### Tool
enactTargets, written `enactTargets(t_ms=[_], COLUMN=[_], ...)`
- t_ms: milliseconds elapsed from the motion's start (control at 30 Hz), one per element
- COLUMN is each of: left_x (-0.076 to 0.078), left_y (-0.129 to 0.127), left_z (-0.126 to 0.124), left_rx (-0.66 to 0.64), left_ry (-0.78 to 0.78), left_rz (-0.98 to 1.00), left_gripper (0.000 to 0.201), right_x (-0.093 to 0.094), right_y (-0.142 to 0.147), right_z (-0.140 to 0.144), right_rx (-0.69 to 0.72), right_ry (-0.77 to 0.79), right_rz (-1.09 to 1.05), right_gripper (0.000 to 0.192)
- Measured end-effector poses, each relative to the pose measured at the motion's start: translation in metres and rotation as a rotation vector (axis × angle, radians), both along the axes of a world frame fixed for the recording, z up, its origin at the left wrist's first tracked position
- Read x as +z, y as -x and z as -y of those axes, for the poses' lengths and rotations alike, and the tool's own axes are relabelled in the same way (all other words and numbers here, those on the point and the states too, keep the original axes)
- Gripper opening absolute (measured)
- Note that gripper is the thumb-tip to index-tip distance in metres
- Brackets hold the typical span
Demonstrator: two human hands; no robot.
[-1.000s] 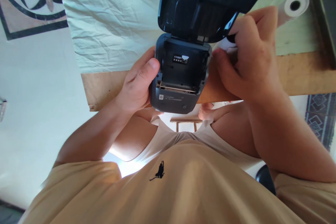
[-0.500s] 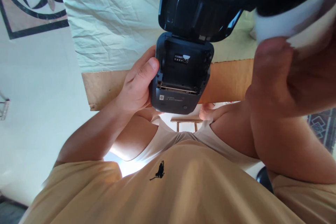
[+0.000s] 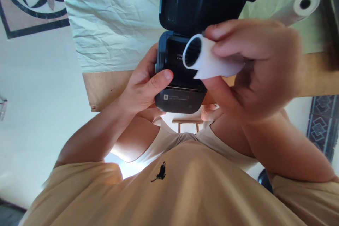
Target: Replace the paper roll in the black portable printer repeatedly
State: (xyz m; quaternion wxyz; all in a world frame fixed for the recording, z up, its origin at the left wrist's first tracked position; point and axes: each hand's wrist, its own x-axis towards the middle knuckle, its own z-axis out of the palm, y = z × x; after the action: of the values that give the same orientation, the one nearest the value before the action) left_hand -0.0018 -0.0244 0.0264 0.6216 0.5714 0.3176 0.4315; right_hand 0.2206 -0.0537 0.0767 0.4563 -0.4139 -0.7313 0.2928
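Observation:
A dark grey label printer [image 3: 180, 100] stands at the near edge of the table with its lid [image 3: 201, 0] swung up and its paper bay exposed. My left hand [image 3: 144, 86] grips the printer's left side, thumb lying across the front edge of the bay. My right hand [image 3: 254, 67] holds a white paper roll [image 3: 209, 60] with a dark hollow core, hovering just above and to the right of the bay. The roll's open end faces left. The right hand is slightly blurred.
A wrinkled pale green cloth [image 3: 111, 24] covers the wooden table [image 3: 106, 88]. A second white paper roll [image 3: 299, 7] lies at the back right, next to a dark object [image 3: 331, 17] at the right edge. Patterned floor tiles show at the top left and lower right.
My right hand has brought the white roll down from close to the camera at the upper right to just over the printer's bay. My left thumb has shifted onto the bay's front edge.

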Motion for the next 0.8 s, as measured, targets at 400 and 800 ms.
enactTargets(t_ms=[400, 800], left_x=[-0.005, 0.002], left_y=[-0.002, -0.003], left_z=[-0.001, -0.002], left_rx=[-0.003, -0.038], left_ry=[0.021, 0.036], left_rz=[-0.026, 0.054], left_gripper=[0.066, 0.05], right_x=[0.001, -0.002], right_y=[0.02, 0.019], right_z=[-0.01, -0.011], right_rx=[-0.143, -0.104], right_ry=[-0.38, -0.268], right_rz=[0.191, 0.185], right_gripper=[0.006, 0.011])
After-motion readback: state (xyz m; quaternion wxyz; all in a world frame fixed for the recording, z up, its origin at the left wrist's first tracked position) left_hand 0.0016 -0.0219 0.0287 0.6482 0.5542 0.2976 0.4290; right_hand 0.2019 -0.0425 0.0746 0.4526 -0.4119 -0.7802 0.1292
